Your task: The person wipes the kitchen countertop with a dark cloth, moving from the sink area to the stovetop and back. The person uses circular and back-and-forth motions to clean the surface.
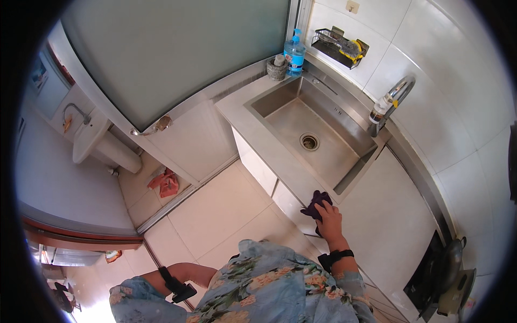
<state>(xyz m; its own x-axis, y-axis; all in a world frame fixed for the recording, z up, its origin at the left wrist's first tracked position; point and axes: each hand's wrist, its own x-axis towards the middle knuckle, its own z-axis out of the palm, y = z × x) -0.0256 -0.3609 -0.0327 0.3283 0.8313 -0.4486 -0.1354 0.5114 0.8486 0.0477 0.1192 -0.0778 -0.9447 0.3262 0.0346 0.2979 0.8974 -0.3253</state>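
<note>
My right hand grips a dark purple cloth, pressed on the front edge of the pale countertop, by the near corner of the sink. Part of the cloth hangs over the edge. Left of it, my left forearm bends in towards my body; the left hand itself is hidden behind the flowered shirt. The stainless steel sink has a round drain in its floor. At its right rim stands a curved chrome faucet with a white filter on its spout.
A blue soap pump bottle and a stone mortar with its pestle stand at the sink's far corner. Above hangs a wire rack with sponges. A black cooktop and a wok are at lower right. A frosted sliding door stands at left.
</note>
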